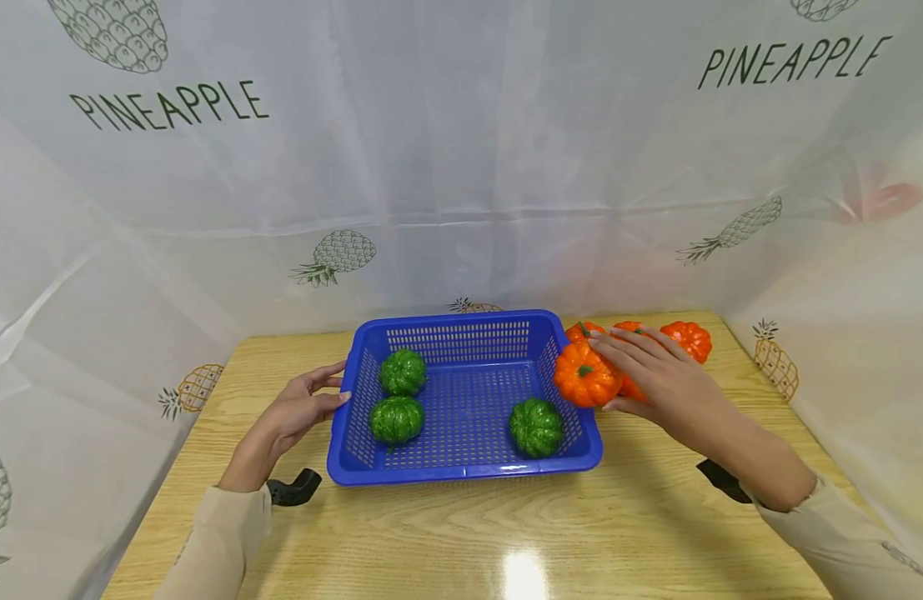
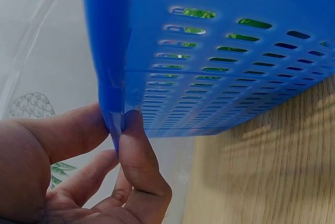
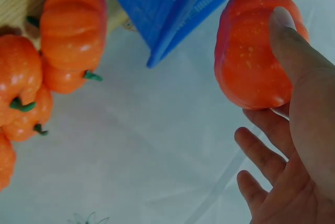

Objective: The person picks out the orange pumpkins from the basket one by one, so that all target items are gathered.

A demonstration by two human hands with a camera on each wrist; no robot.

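Observation:
A blue plastic basket (image 1: 461, 475) stands on the table, with three green pumpkins inside: two, one behind the other, at its left (image 1: 403, 372) and one at the front right (image 1: 536, 427). My left hand (image 1: 299, 408) pinches the basket's left rim between thumb and fingers, as the left wrist view confirms. Over by the right rim, my right hand (image 1: 671, 383) holds an orange pumpkin (image 1: 585, 375) with its thumb on one side and fingers on the other. In the right wrist view this held pumpkin (image 3: 256, 51) is raised beside the basket, apart from the others.
Several more orange pumpkins (image 1: 687, 340) lie on the wooden table (image 1: 446, 533) right of the basket, partly hidden by my right hand. A pale curtain (image 1: 461, 167) printed with pineapples hangs behind the table and along both sides.

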